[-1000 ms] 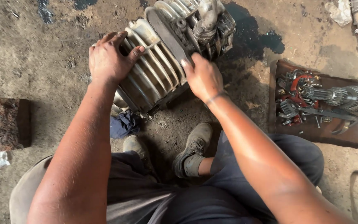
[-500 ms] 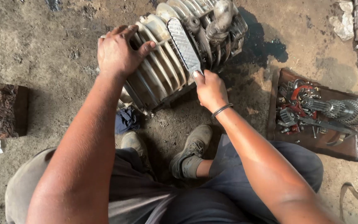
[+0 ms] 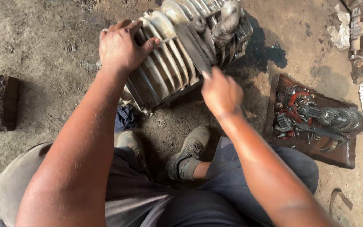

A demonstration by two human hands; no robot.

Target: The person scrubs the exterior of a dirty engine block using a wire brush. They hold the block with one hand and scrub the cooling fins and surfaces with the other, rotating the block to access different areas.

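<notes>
Left hand grip clamped on finned engine block; right hand blurred, grip unclear; brown tray right.

No packages, labels, signs or screens visible anywhere in view.

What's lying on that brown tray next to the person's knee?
On the brown tray lie greasy gears on a shaft, a red ring-shaped part and small bolts and metal bits. Whatever sits beneath that heap is covered and cannot be seen.
</notes>
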